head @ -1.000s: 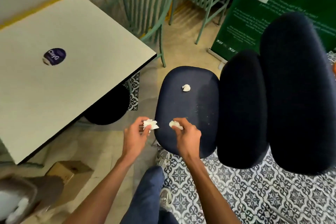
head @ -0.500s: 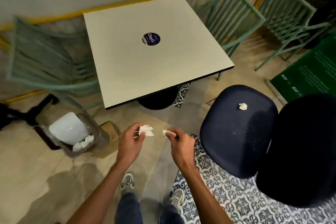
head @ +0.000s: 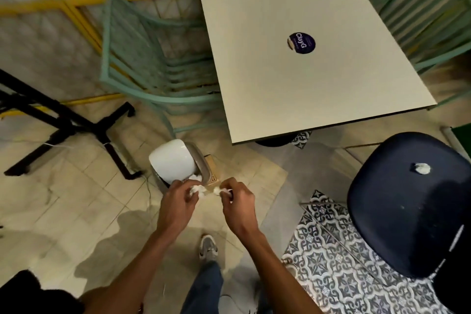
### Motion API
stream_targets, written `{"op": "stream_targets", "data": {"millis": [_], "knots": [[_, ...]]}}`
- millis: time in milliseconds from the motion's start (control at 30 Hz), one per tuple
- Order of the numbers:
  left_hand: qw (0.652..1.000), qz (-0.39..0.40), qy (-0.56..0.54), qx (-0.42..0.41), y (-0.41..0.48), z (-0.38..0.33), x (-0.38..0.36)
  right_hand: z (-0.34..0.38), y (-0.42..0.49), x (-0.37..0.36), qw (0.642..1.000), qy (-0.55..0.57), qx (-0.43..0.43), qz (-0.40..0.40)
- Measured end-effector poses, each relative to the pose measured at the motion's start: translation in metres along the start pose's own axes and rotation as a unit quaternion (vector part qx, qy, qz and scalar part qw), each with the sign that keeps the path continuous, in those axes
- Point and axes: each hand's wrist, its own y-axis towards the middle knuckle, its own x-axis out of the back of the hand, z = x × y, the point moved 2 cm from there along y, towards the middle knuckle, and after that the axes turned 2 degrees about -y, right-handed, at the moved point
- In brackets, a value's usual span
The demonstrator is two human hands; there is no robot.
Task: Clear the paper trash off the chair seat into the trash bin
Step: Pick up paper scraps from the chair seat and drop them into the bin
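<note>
- In the last 1 s we have turned away from the chair seat toward the trash bin. The bin now sits just beyond our knuckles, and the seat has slid to the right of the view.
- Our left hand curls its fingers round a crumpled paper wad, which overlaps the bin's near rim in this view.
- Our right hand pinches a smaller paper scrap between thumb and fingertips, just beside the bin.
- We judge that these 2 pieces are about to be dropped. 1 last wad lies alone on the seat, well apart from us, so another trip seems needed.
- The paper looks thin, white and tightly creased, so it is light and easily squashed.
- The bin is small with greyish walls. Its smooth, glossy white lid is domed and tilted, and white paper shows in the gap.
- The seat is rounded, dark navy and matte, flecked with pale specks.
</note>
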Motion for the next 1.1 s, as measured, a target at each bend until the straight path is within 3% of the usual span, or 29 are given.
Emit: {"op": "stream_targets", "data": {"millis": [267,467,567,667,733,767,800,867,967,1100], "knots": [[0.979,0.088,0.166,-0.083,0.049,0.083,-0.013,0.012,0.046,-0.09,0.989,-0.121,-0.004,0.09],[0.954,0.123,0.256,-0.099,0.086,0.13,-0.046,0.002,0.082,-0.145,0.953,-0.215,0.071,0.202],[0.913,0.185,0.326,-0.16,0.085,0.155,-0.068,-0.002,0.097,-0.166,0.913,-0.298,0.114,0.254],[0.829,0.246,0.462,-0.196,0.087,0.179,-0.088,-0.009,0.109,-0.182,0.893,-0.323,0.108,0.294],[0.864,0.209,0.428,-0.165,0.095,0.185,-0.088,-0.014,0.115,-0.192,0.889,-0.32,0.082,0.317],[0.898,0.17,0.39,-0.114,0.096,0.18,-0.08,-0.017,0.118,-0.195,0.887,-0.321,0.071,0.325],[0.906,0.216,0.352,-0.096,0.096,0.177,-0.079,-0.018,0.12,-0.198,0.882,-0.325,0.067,0.334],[0.886,0.298,0.338,-0.107,0.093,0.168,-0.084,-0.019,0.124,-0.201,0.877,-0.34,0.082,0.329],[0.864,0.311,0.377,-0.123,0.092,0.171,-0.094,-0.02,0.127,-0.2,0.882,-0.333,0.099,0.319],[0.86,0.325,0.384,-0.08,0.088,0.16,-0.085,-0.013,0.119,-0.183,0.893,-0.305,0.134,0.302]]}}
